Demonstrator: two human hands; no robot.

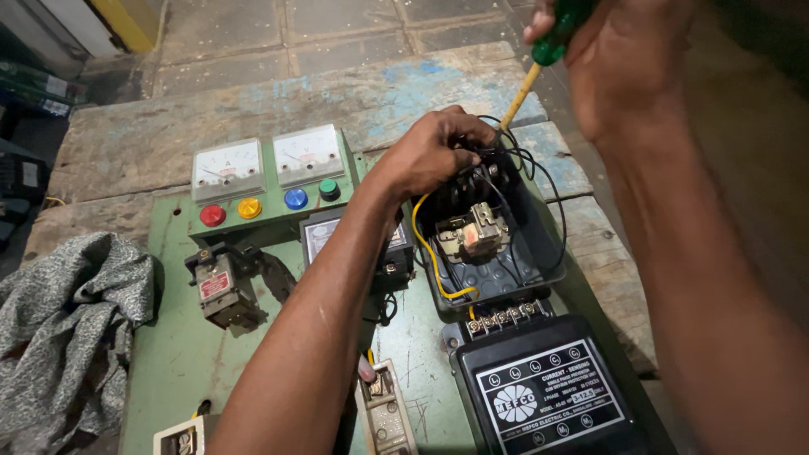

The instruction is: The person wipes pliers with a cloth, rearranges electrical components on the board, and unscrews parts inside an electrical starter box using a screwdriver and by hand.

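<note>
My right hand (619, 67) is clenched around the green plastic handle of a screwdriver with a yellow shank (539, 59), fingers wrapped tight, shank angled down and toward my left hand. Tip hidden behind the left fingers, can't tell what it touches.

My left hand (434, 152) is curled over the top end of an open dark grey plastic starter box (539, 253), fingertips pinching into a bunch of thin black wires (514, 156) there; exactly which wire is gripped I can't tell. Fingers bent, not flat.

Just below the left hand, inside the box, sits a small beige relay block (474, 236), and a yellow wire (430, 253) loops down the box's near-left edge. Below the box, a black rectangular relay unit with a white label (548, 392), its row of screw terminals touching the box's lower rim.

Left of my left forearm: green metal panel (181, 354) with two white square meters (268, 162) and red, yellow, blue, green round buttons (270, 200). Far left, crumpled grey cloth (67, 329).
</note>
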